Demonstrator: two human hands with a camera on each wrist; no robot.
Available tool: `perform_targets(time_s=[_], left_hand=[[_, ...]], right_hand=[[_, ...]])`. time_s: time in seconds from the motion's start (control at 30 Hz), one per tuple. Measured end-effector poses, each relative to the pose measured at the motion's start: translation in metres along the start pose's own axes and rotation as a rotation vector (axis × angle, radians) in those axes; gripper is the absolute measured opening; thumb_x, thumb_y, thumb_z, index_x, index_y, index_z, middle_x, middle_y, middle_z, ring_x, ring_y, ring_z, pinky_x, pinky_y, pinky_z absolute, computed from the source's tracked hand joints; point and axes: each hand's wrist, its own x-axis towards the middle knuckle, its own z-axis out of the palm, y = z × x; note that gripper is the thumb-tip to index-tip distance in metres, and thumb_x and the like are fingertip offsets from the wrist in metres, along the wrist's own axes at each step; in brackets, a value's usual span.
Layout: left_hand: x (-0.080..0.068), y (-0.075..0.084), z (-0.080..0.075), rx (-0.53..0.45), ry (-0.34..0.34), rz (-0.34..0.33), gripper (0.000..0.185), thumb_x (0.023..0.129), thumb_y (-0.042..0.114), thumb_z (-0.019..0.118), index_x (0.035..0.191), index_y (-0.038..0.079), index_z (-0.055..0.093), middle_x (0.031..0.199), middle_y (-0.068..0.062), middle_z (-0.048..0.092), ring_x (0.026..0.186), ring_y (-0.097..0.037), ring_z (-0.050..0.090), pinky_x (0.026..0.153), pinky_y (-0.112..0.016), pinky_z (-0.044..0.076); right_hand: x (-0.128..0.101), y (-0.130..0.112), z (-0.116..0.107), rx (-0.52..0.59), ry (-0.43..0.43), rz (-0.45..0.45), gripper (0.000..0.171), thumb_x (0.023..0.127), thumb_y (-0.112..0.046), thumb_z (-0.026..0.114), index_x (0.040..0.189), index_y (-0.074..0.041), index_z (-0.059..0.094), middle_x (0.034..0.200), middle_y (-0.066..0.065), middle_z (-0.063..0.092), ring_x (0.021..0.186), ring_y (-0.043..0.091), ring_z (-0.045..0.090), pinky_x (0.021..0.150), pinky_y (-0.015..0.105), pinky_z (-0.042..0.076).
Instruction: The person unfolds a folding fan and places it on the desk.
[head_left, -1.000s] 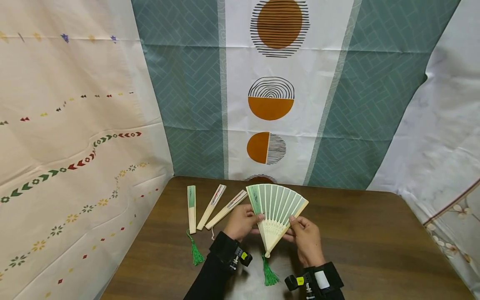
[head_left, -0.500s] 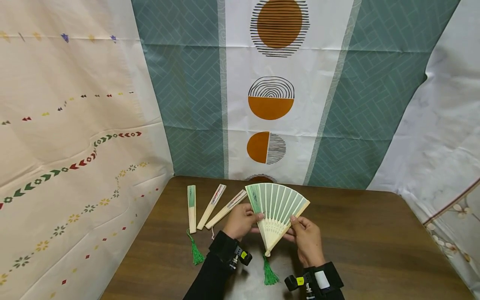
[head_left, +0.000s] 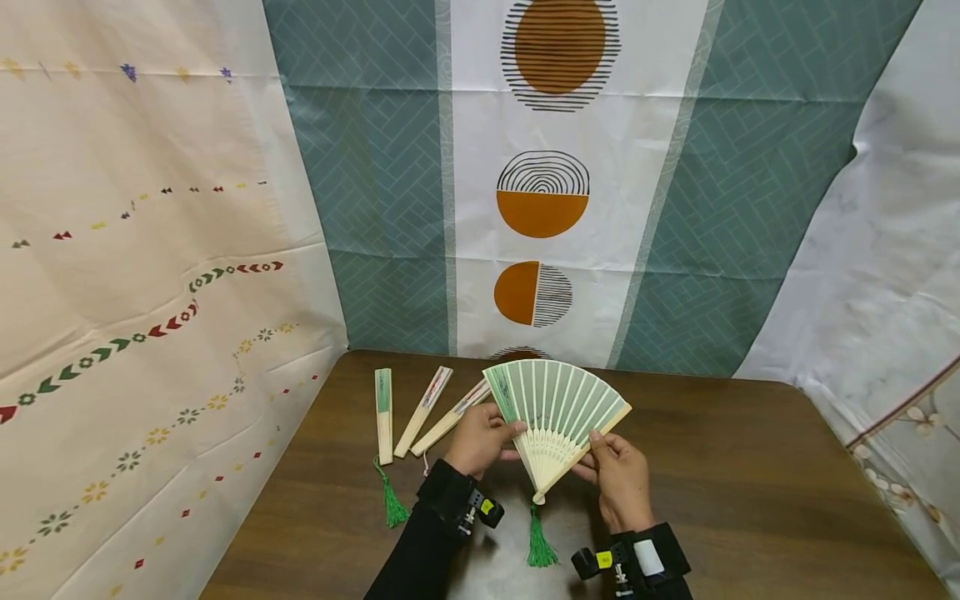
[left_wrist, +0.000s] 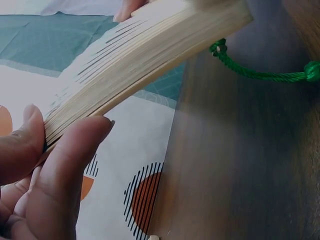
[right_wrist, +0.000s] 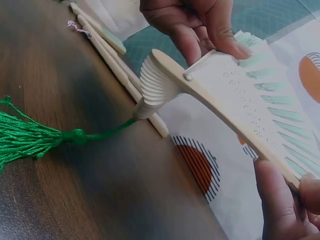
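In the head view we are holding a green fan [head_left: 558, 408] part-spread: the fingers of our left hand [head_left: 477, 437] are pinching its left edge, those of our right hand [head_left: 624, 483] its right edge. The tassel [head_left: 540, 542] is hanging below the pivot, between our wrists. Three folded fans [head_left: 423, 414] are lying on the surface [head_left: 765, 500], left of and beyond our left fingers. The step in hand, we judge, is the spreading of the held fan.

In the left wrist view our left thumb and finger are gripping close around the ends of the stacked ribs [left_wrist: 125, 70], and the green cord [left_wrist: 265, 76] is hanging well to their right. The next move is probably calling for these fingers to be steadying that side.

In the right wrist view our right thumb and finger are pinching the outer stick [right_wrist: 226, 119], opposite the left fingers. Zigzag pleats are showing between the hands, so the right fingers may be needing a gentle outward pull.
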Motion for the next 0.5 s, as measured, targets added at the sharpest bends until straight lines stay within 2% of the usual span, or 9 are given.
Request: perform_targets(time_s=[0.2, 0.5], left_hand=[[0.0000, 0.0011, -0.0002, -0.007, 0.011, 0.004, 0.027, 0.109, -0.003, 0.071, 0.133, -0.015, 0.070, 0.118, -0.034, 0.080, 0.106, -0.036, 0.085, 0.082, -0.047, 0.075], [-0.0016, 0.0034, -0.0008, -0.011, 0.046, -0.011, 0.025, 0.110, -0.002, 0.070, 0.132, -0.013, 0.071, 0.115, -0.033, 0.080, 0.105, -0.036, 0.085, 0.084, -0.047, 0.075]], right_hand=[[-0.0003, -0.0008, 0.0006, 0.010, 0.009, -0.001, 0.029, 0.120, -0.014, 0.058, 0.122, 0.014, 0.067, 0.093, -0.004, 0.083, 0.083, 0.007, 0.083, 0.072, 0.028, 0.072], [-0.0017, -0.0006, -0.0001, 0.032, 0.040, 0.004, 0.034, 0.121, -0.014, 0.056, 0.133, 0.016, 0.063, 0.095, -0.005, 0.082, 0.083, 0.006, 0.083, 0.073, 0.026, 0.072]])
